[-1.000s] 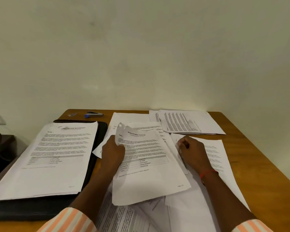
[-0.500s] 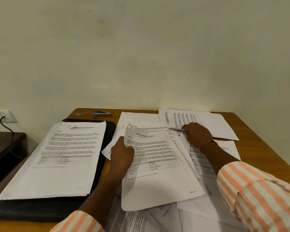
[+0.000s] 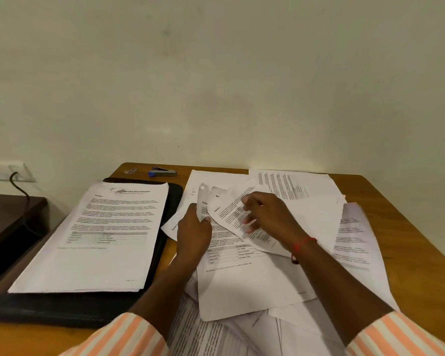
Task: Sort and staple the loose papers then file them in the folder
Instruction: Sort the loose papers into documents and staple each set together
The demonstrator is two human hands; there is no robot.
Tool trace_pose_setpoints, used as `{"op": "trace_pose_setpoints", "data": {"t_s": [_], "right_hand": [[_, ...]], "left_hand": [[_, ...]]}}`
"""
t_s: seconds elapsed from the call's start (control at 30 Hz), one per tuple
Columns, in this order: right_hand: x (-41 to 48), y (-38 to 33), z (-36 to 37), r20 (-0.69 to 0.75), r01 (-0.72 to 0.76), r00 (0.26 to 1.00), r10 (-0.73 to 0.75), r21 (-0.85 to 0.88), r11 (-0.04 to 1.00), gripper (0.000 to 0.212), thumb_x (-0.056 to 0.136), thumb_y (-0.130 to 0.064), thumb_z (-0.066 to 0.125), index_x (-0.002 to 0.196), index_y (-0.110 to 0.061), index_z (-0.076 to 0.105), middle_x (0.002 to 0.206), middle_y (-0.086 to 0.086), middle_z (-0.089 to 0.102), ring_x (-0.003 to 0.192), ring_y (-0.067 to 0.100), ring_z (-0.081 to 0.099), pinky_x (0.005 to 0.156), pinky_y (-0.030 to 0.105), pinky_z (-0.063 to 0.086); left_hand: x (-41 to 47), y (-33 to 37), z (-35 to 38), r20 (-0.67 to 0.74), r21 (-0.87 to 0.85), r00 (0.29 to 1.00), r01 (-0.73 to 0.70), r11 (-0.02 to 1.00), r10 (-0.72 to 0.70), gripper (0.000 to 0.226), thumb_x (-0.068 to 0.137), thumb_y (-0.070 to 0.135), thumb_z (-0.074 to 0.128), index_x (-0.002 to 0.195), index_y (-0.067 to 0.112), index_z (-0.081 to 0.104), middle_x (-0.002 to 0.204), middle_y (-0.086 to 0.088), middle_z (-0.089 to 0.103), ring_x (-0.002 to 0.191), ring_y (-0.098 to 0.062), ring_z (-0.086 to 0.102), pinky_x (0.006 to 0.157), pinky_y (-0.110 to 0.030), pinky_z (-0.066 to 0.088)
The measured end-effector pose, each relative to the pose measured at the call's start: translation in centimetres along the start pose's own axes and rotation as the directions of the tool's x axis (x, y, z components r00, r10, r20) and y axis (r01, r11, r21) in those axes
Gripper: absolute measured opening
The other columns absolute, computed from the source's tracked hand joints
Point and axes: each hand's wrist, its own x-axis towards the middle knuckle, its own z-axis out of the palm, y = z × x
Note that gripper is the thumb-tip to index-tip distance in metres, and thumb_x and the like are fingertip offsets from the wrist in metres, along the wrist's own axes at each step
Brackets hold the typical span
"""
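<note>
Right hand has come back from the far-right papers and now sits over the middle of the desk, with a second sheet under it that was not there half a second ago. Left hand has kept its place and its grip.

Left hand: thumb on top and fingers curled beneath, pinching the left edge of the front sheet. This sheet is printed text with a small table low on the page, and its far corner is torn or curled.

Right hand: back of hand up, fingers spread and slightly bent, pointing left and lying on the printed face of the second sheet. That sheet is tilted and overlaps the far half of the front sheet. Cannot tell whether the thumb pinches it from below or the hand only rests on it. A red thread is tied round this wrist.

Loose papers are fanned out beneath both hands, reaching the far right of the desk and the near edge; the print is too blurred to read.

Folder: black, lying flat on the left of the desk. A squared stack of printed pages sits on it, well apart from the hands.

Stapler: blue and metal, at the far edge just beyond the folder, with no hand on it.

Striped sleeves show at the near edge.
</note>
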Motion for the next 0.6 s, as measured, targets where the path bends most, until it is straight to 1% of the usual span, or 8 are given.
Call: {"op": "trace_pose_setpoints", "data": {"t_s": [0.07, 0.13, 0.2, 0.27, 0.33, 0.47, 0.53, 0.6], "right_hand": [[-0.1, 1.8, -1.7, -0.155, 0.006, 0.984, -0.086, -0.457, 0.889, 0.029, 0.098, -0.033, 0.061, 0.120, -0.015, 0.068, 0.112, 0.011, 0.068, 0.107, 0.032, 0.065, 0.095, 0.046, 0.052], [-0.6, 3.5, -3.4, -0.219, -0.124, 0.975, -0.042, -0.688, 0.715, 0.046, 0.096, -0.043, 0.061, 0.134, -0.018, 0.059, 0.129, 0.015, 0.057, 0.124, 0.033, 0.052, 0.101, 0.042, 0.043], [-1.2, 5.3, -4.2, -0.236, -0.267, 0.962, 0.137, -0.705, 0.657, 0.060, 0.092, -0.060, 0.058, 0.138, -0.022, 0.051, 0.139, 0.016, 0.048, 0.132, 0.036, 0.043, 0.106, 0.046, 0.038], [-1.5, 6.8, -3.9, -0.201, -0.305, 0.951, 0.234, -0.731, 0.611, 0.066, 0.089, -0.071, 0.050, 0.133, -0.022, 0.051, 0.134, 0.018, 0.050, 0.126, 0.038, 0.045, 0.103, 0.047, 0.040], [-1.7, 7.5, -3.3, -0.188, -0.291, 0.956, 0.227, -0.728, 0.621, 0.069, 0.089, -0.074, 0.047, 0.130, -0.019, 0.051, 0.127, 0.019, 0.054, 0.120, 0.038, 0.047, 0.099, 0.045, 0.040], [-1.8, 6.8, -3.2, -0.225, -0.264, 0.960, 0.169, -0.511, 0.818, 0.058, 0.091, -0.059, 0.061, 0.126, -0.012, 0.059, 0.123, 0.015, 0.063, 0.115, 0.032, 0.058, 0.091, 0.036, 0.044], [-1.9, 6.4, -3.5, -0.296, -0.242, 0.950, 0.103, -0.484, 0.841, 0.045, 0.090, -0.055, 0.065, 0.113, -0.017, 0.065, 0.114, 0.008, 0.069, 0.106, 0.027, 0.063, 0.086, 0.034, 0.048], [-1.7, 6.6, -4.0, -0.360, -0.208, 0.933, 0.018, -0.497, 0.842, 0.049, 0.086, -0.055, 0.070, 0.117, -0.017, 0.064, 0.117, 0.010, 0.067, 0.111, 0.029, 0.061, 0.091, 0.039, 0.050]], "left_hand": [[0.0, 0.0, -0.1, 0.003, -0.022, 1.000, 0.003, 1.000, -0.003, 0.017, 0.101, 0.023, 0.058, 0.116, 0.029, 0.052, 0.102, 0.012, 0.062, 0.081, -0.006, 0.063, 0.061, -0.021, 0.048], [0.2, -0.1, 0.0, -0.001, -0.036, 1.000, -0.003, 0.999, 0.003, 0.017, 0.101, 0.024, 0.058, 0.117, 0.029, 0.053, 0.105, 0.010, 0.064, 0.084, -0.009, 0.065, 0.063, -0.023, 0.052], [0.3, 0.0, 0.1, -0.010, -0.050, 1.000, -0.011, 0.999, 0.011, 0.017, 0.102, 0.025, 0.057, 0.118, 0.027, 0.053, 0.108, 0.007, 0.066, 0.086, -0.011, 0.066, 0.067, -0.027, 0.056], [0.3, 0.0, 0.2, -0.013, -0.080, 1.000, -0.009, 0.997, 0.008, 0.019, 0.102, 0.028, 0.056, 0.121, 0.025, 0.055, 0.111, 0.004, 0.067, 0.090, -0.013, 0.068, 0.075, -0.036, 0.061], [0.2, 0.2, 0.2, -0.005, -0.121, 1.000, -0.018, 0.993, 0.017, 0.022, 0.101, 0.033, 0.058, 0.121, 0.023, 0.056, 0.109, 0.004, 0.069, 0.094, -0.014, 0.069, 0.081, -0.039, 0.061], [-0.2, 0.0, 0.1, 0.002, -0.166, 0.997, -0.070, 0.984, 0.071, 0.029, 0.094, 0.031, 0.070, 0.120, 0.032, 0.056, 0.108, 0.016, 0.067, 0.096, -0.005, 0.068, 0.078, -0.028, 0.058], [-0.2, 0.0, 0.0, 0.006, -0.172, 0.997, -0.073, 0.982, 0.075, 0.034, 0.093, 0.024, 0.072, 0.119, 0.035, 0.054, 0.109, 0.018, 0.066, 0.100, -0.006, 0.067, 0.078, -0.028, 0.059], [-0.1, 0.1, 0.0, 0.005, -0.180, 0.997, -0.074, 0.981, 0.076, 0.037, 0.090, 0.023, 0.075, 0.117, 0.036, 0.054, 0.112, 0.017, 0.065, 0.102, -0.007, 0.066, 0.079, -0.028, 0.059]]}}
